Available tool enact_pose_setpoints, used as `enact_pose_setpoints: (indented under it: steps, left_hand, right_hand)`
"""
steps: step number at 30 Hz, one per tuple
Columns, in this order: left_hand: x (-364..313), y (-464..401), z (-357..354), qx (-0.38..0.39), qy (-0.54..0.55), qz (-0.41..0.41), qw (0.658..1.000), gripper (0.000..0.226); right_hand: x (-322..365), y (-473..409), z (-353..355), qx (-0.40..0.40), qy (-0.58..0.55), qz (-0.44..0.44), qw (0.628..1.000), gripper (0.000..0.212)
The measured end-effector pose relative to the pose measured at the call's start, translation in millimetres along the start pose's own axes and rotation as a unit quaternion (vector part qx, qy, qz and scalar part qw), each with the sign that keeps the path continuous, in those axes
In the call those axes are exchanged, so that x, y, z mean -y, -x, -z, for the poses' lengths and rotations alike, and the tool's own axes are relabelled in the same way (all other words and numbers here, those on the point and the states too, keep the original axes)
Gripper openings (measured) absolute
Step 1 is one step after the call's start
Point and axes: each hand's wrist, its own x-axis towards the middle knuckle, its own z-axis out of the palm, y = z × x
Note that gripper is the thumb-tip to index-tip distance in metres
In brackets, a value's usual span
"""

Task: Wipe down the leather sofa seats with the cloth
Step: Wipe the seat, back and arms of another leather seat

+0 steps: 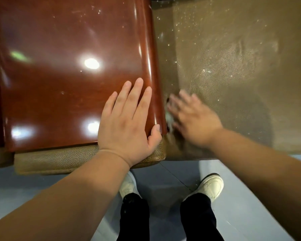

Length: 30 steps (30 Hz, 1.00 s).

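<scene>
Left hand (127,126) lies flat, fingers spread, braced on the glossy brown armrest (68,66); right hand (193,119), blurred, presses a pale cloth (169,119) into the crevice beside it, grip unclear. The dusty tan seat (233,66) stretches rightward, nearer the right hand

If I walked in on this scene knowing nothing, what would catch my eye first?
Probably the glossy reddish-brown panel on the left, mirroring bright ceiling lights, with the left hand pressed flat on its near corner. Beside it, the right hand is a blur over a pale cloth, low against the speckled tan leather seat. White shoes stand on the blue floor below.
</scene>
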Motion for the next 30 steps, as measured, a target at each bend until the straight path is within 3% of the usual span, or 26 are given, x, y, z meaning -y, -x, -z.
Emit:
enact_pose_setpoints:
  steps: [3, 4, 9, 12, 14, 16, 18, 21, 24, 25, 27, 30]
  left_hand:
    - [0, 0, 1, 0.007, -0.001, 0.002, 1.0, 0.084]
    - [0, 0, 2, 0.011, -0.003, 0.002, 1.0, 0.084]
    - [0, 0, 5, 0.016, 0.001, 0.001, 1.0, 0.083]
    - [0, 1, 2, 0.0, -0.001, 0.002, 1.0, 0.082]
    - [0, 0, 0, -0.006, -0.001, 0.0, 1.0, 0.081]
    - [0, 1, 1, 0.004, 0.002, 0.002, 1.0, 0.082]
    - [-1, 1, 3, 0.013, 0.003, 0.003, 1.0, 0.083]
    - [0, 0, 5, 0.016, 0.001, 0.004, 1.0, 0.082]
    - [0, 0, 3, 0.008, -0.003, 0.004, 1.0, 0.082]
    - [0, 1, 1, 0.006, -0.002, 0.004, 1.0, 0.082]
    - [0, 1, 0, 0.004, 0.0, 0.004, 1.0, 0.082]
    - [0, 1, 2, 0.022, -0.007, 0.006, 1.0, 0.083]
  right_hand:
    - [-26, -54, 18, -0.009, -0.022, -0.181, 0.983, 0.065]
    - [-20, -58, 21, -0.01, -0.039, -0.197, 0.98, 0.065]
    - [41, 53, 1, -0.016, -0.071, -0.007, 0.997, 0.065]
    - [9, 86, -12, -0.015, -0.031, 0.05, 0.998, 0.064]
    - [-21, 63, -11, -0.044, -0.021, -0.079, 0.996, 0.068]
    - [-24, 36, -3, -0.055, -0.072, -0.255, 0.963, 0.07]
    - [8, 27, -1, -0.067, -0.105, -0.313, 0.942, 0.071]
    - [63, 55, -14, -0.058, -0.101, -0.138, 0.984, 0.07]
    - [44, 75, -26, -0.057, -0.055, 0.022, 0.997, 0.068]
    - [24, 76, -30, -0.067, -0.038, 0.004, 0.997, 0.068]
    - [-18, 79, -31, -0.088, -0.04, -0.155, 0.983, 0.069]
    - [-25, 80, -20, -0.09, -0.098, -0.389, 0.912, 0.071]
